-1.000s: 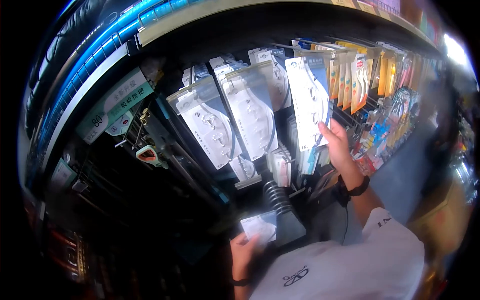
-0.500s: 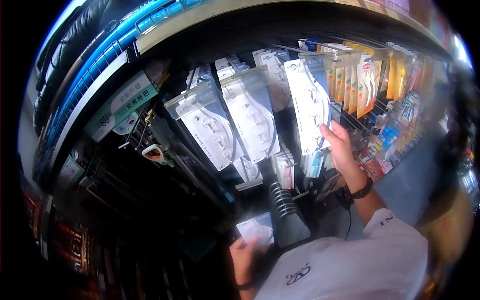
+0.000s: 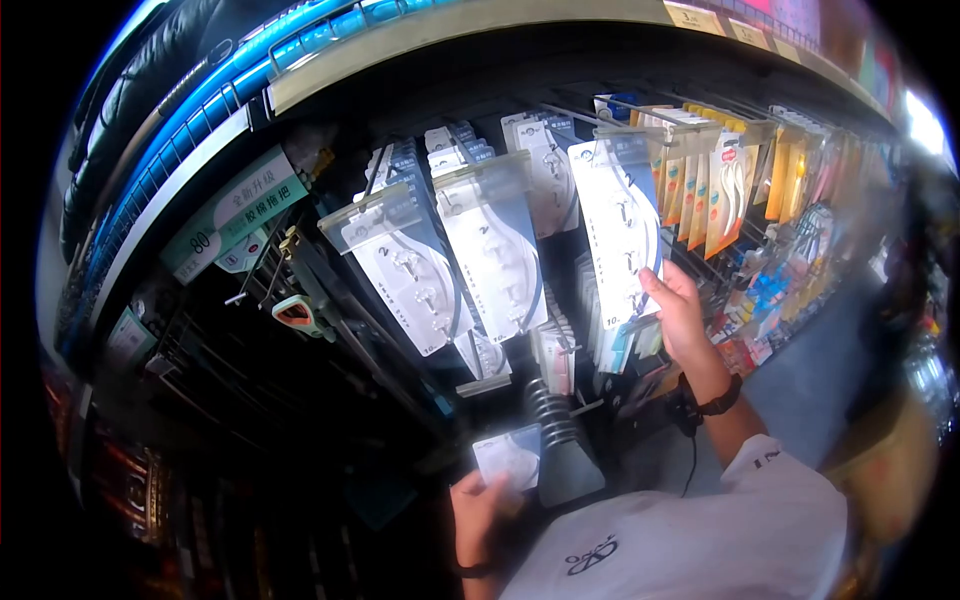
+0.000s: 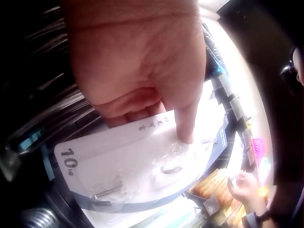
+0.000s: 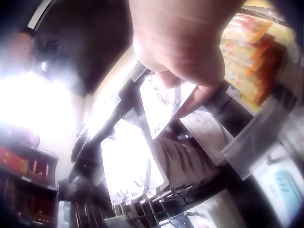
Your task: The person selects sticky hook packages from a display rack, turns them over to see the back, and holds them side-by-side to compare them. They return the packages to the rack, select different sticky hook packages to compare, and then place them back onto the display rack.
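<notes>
In the head view the right hand (image 3: 679, 312) pinches the lower right edge of a white and blue hook card (image 3: 612, 230) at the front of a rack row. Low in the same view, the left hand (image 3: 478, 508) holds another hook card (image 3: 508, 457) between thumb and fingers. The left wrist view shows that card (image 4: 128, 166) marked "10 kg", with metal hooks under clear plastic and the thumb on its face. In the right wrist view the fingers are round the edge of a card (image 5: 159, 107), partly hidden by the hand (image 5: 183, 42).
Two rows of similar cards (image 3: 489, 250) hang left of the right hand. Orange packs (image 3: 728, 190) hang to its right. A green sign (image 3: 240, 215) and mop parts are at the left. A shelf edge (image 3: 420, 35) runs above, and a black spiral-necked object (image 3: 570, 470) stands beside the left hand.
The rack and the right hand with its card sit slightly lower in the head view. Both hands keep their holds on the cards.
</notes>
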`<state>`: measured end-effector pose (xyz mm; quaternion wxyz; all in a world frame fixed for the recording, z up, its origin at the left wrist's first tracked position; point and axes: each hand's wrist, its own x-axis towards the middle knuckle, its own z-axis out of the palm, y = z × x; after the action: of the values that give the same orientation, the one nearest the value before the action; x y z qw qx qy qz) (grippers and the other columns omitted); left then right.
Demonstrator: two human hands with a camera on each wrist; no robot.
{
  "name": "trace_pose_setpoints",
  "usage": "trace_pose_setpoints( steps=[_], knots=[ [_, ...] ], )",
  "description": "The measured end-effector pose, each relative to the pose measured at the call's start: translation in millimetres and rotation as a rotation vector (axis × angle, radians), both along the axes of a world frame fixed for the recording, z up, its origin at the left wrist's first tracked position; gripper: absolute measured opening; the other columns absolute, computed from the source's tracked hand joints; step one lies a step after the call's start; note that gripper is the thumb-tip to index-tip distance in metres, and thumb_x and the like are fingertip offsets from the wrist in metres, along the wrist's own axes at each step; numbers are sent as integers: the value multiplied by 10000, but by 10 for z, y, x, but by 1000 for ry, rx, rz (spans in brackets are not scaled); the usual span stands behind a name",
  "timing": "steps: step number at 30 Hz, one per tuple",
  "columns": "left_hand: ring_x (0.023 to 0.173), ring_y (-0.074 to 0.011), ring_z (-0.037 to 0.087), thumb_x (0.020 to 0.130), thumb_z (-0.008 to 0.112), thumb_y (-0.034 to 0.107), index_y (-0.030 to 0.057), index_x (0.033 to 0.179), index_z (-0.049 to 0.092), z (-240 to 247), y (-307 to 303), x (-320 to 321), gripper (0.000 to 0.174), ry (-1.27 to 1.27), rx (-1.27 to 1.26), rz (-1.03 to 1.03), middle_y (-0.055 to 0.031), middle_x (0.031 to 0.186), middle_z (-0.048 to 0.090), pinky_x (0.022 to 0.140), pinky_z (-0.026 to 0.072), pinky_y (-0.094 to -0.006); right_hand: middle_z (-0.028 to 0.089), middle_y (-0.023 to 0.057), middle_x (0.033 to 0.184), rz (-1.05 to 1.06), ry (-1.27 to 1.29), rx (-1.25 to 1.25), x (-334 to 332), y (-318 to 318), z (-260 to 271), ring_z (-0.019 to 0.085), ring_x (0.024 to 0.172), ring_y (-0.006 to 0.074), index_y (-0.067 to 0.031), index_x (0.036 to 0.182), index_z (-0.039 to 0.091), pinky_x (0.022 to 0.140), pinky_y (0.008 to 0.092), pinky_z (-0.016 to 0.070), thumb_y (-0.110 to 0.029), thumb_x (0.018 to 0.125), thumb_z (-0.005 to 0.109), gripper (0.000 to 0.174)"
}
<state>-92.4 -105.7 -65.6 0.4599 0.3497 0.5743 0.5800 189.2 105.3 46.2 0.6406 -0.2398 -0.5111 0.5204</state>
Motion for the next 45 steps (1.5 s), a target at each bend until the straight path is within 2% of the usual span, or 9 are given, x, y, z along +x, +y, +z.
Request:
trace_pose_setpoints(
  steps=[10, 17, 30, 34, 35, 38, 39, 43, 45],
  knots=[
    [823, -136, 686, 867, 731, 61, -37, 1052, 719, -281, -13, -163, 210, -3, -3, -38, -81, 937, 737, 758, 523, -271, 663, 84, 1159, 33, -33, -80, -57, 74, 2, 635, 1012, 121, 42, 1313, 548, 883, 266, 492, -147, 1005, 545, 362],
    [664, -94, 632, 876, 730, 85, -30, 972, 726, -323, -97, -268, 150, 36, 59, 11, -47, 800, 707, 594, 484, -227, 679, 67, 1052, 35, -90, -165, -75, 555, 150, 662, 911, 122, 7, 1157, 602, 821, 269, 508, -152, 971, 602, 245],
    [747, -113, 650, 873, 734, 81, -31, 1010, 720, -436, -223, -282, 178, -32, 107, 15, -65, 872, 715, 666, 502, -247, 678, 19, 961, -1, -539, -244, -242, 1289, 295, 644, 889, 106, -96, 987, 647, 799, 289, 475, -242, 932, 657, 156],
    [864, -149, 684, 867, 734, 76, -25, 1059, 719, -364, -221, -201, 217, -30, 84, 1, -88, 974, 735, 796, 527, -290, 659, 21, 1044, -5, -474, -241, -272, 1039, 387, 604, 1002, 104, -96, 1099, 613, 878, 295, 453, -204, 915, 663, 219],
    [863, -147, 684, 869, 732, 74, -26, 1060, 717, -331, -217, -176, 216, -25, 88, 1, -86, 977, 734, 796, 528, -290, 629, 71, 1188, 15, -450, -206, -220, 973, 363, 550, 1171, 138, -40, 1222, 567, 986, 331, 422, -173, 915, 660, 347],
    [696, -102, 639, 873, 727, 68, -37, 1039, 709, -303, -140, -27, 198, -56, 106, -8, -64, 861, 711, 602, 499, -232, 586, 158, 1317, -108, -323, 46, -50, 939, -26, 564, 1227, 238, 38, 1352, 473, 1029, 335, 437, -100, 901, 661, 507],
    [706, -104, 642, 872, 726, 66, -38, 1047, 708, -319, -83, 31, 203, -39, 110, -7, -66, 870, 713, 611, 503, -233, 503, 189, 1420, -92, -372, 34, 32, 858, -110, 475, 1334, 269, 44, 1405, 432, 1099, 350, 384, -97, 909, 657, 563],
    [818, -121, 662, 875, 718, 56, -34, 1087, 700, -418, 150, 280, 230, 14, 85, -41, -78, 955, 723, 725, 530, -253, 674, 40, 1010, 226, -308, -40, 218, 140, -313, 641, 902, 104, -3, 1179, 580, 812, 260, 524, -100, 949, 646, 258],
    [887, -126, 660, 881, 720, 64, -31, 1106, 695, -315, 287, 490, 245, 29, 83, -69, -78, 1003, 720, 794, 527, -263, 685, 62, 1008, 433, -517, 19, 338, -229, -344, 654, 952, 128, -20, 1235, 576, 866, 285, 515, -133, 939, 673, 331]
  ],
)
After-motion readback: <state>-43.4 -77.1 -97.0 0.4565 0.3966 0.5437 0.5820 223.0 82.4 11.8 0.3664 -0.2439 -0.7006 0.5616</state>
